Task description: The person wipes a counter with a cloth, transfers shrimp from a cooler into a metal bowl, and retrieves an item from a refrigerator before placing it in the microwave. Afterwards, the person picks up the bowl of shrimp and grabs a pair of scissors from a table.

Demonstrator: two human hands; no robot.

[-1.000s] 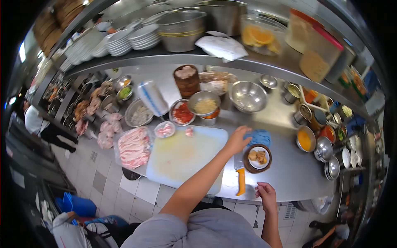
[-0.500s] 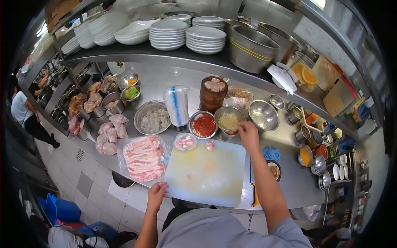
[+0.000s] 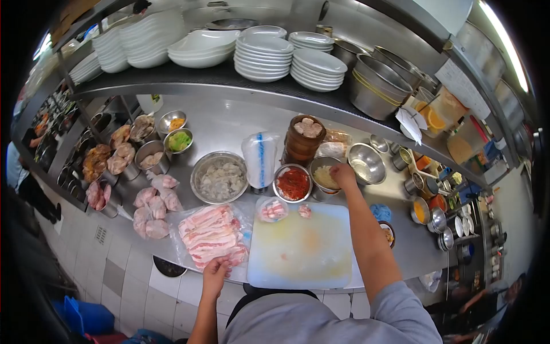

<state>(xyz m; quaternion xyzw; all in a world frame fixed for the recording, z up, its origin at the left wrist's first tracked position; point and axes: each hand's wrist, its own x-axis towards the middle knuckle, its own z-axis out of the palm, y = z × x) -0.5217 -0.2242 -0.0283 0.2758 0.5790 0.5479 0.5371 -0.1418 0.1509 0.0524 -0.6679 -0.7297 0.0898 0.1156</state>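
My right hand [image 3: 342, 175] is at the right rim of a steel bowl of pale chopped food [image 3: 324, 173], fingers bent together; whether they hold anything is too small to tell. My left hand [image 3: 217, 271], fingers loosely curled, is at the lower edge of the sliced raw meat [image 3: 211, 234] on a plastic sheet. Between my arms lies a white cutting board [image 3: 301, 249], with a small meat piece [image 3: 305, 211] and a small dish of meat pieces [image 3: 271, 210] at its top edge. A bowl of red food [image 3: 293, 183] stands behind it.
Behind are a bowl of pale pieces [image 3: 219, 176], a plastic roll [image 3: 260, 160], a bamboo steamer stack [image 3: 302, 142] and an empty steel bowl [image 3: 366, 163]. Plates [image 3: 263, 56] stand on the overhead shelf. Bagged meat [image 3: 156, 209] lies at left, a blue cloth [image 3: 381, 212] at right. People stand at both sides.
The view has swung to the left. My right hand has moved from beside the blue cloth to the bowl of pale chopped food. My left hand has come to the sliced meat's edge.
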